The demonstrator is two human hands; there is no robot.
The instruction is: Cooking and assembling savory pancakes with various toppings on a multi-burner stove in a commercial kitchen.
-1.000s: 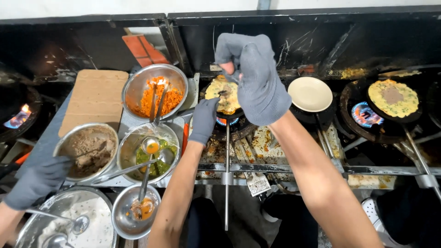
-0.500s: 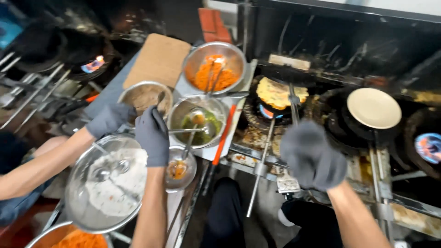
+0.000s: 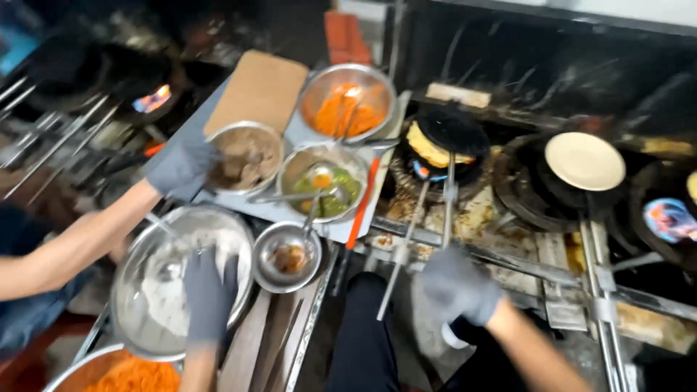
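My left hand (image 3: 210, 296), in a grey glove, lies with fingers spread over the near rim of a large steel bowl (image 3: 131, 261) that holds a white mixture. A small steel bowl (image 3: 289, 255) with a bit of orange food sits just right of it. My right hand (image 3: 457, 287), also gloved and blurred, hangs with curled fingers at the stove's front edge, just below the long handle (image 3: 447, 210) of a black pan (image 3: 451, 138) with a yellow omelette. Whether it grips the handle is unclear.
Another person's gloved hand (image 3: 181, 167) reaches from the left to a bowl of brown food (image 3: 245, 154). Bowls of green sauce (image 3: 324, 185) and orange shreds (image 3: 347, 105), a wooden board (image 3: 255, 88), a round white lid (image 3: 585, 161) and lit burners (image 3: 669, 219) surround the stove.
The view has swung left and closer. My left hand dropped from the middle bowls onto the large bowl. My right hand came down from the pan to the stove's front.
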